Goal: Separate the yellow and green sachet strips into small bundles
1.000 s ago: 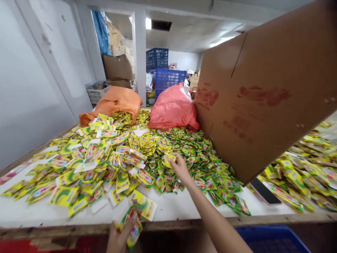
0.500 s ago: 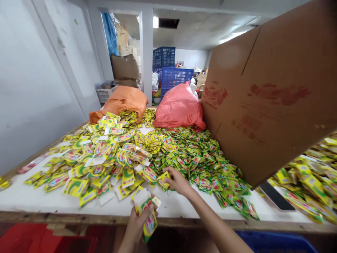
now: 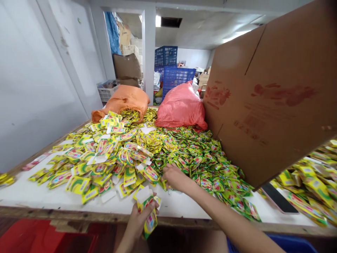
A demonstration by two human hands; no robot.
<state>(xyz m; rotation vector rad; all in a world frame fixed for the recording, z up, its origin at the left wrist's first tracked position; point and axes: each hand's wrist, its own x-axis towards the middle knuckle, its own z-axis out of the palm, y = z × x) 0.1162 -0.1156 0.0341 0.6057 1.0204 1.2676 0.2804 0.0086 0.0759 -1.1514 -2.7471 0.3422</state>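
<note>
A big cardboard box (image 3: 273,80) blocks the frame's right side. The left hand (image 3: 139,218) grips a carton (image 3: 151,222); the right hand (image 3: 174,176) hides whatever it may hold, I can't tell.

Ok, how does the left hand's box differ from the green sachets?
The box is held in the left hand; the sachets lie heaped on the table. The sachets look smaller than the box. The box has a white flap; the sachets show none. Both show green and red.
</note>
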